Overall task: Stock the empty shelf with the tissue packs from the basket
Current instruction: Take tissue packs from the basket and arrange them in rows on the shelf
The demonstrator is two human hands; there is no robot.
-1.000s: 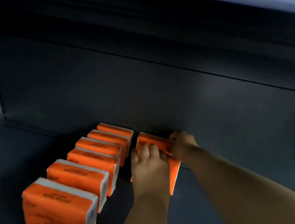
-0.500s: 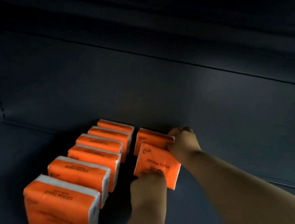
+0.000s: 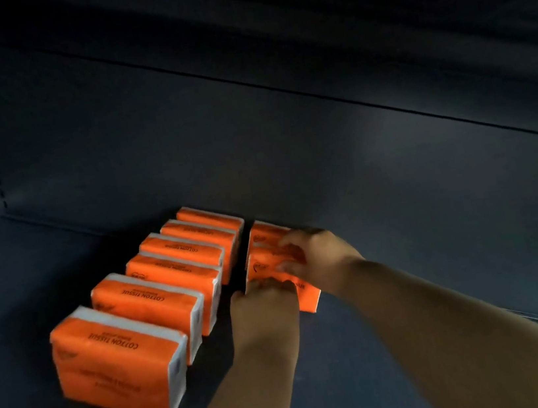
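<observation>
A: How far have we got with the shelf (image 3: pixel 60 254)?

B: One row of six tissue packs (image 3: pixel 156 297) stands finished, running from the front edge back to the rear panel (image 3: pixel 288 152). Just right of that row we've started a second: one pack (image 3: pixel 263 234) sits against the rear panel, and the next pack (image 3: pixel 266 266) is right in front of it, tilted rather than square.

A: And our hands?

B: Both are on that tilted pack. Our left hand (image 3: pixel 264 303) presses its curled fingers against the near face; our right hand (image 3: pixel 314 256) grasps the top right end. Neither has let go.

A: So what's left?

B: We judge it needs straightening, then the second row wants filling forward. Everything right of that row is bare. The basket isn't in view, so we can't tell how many packs remain.
</observation>
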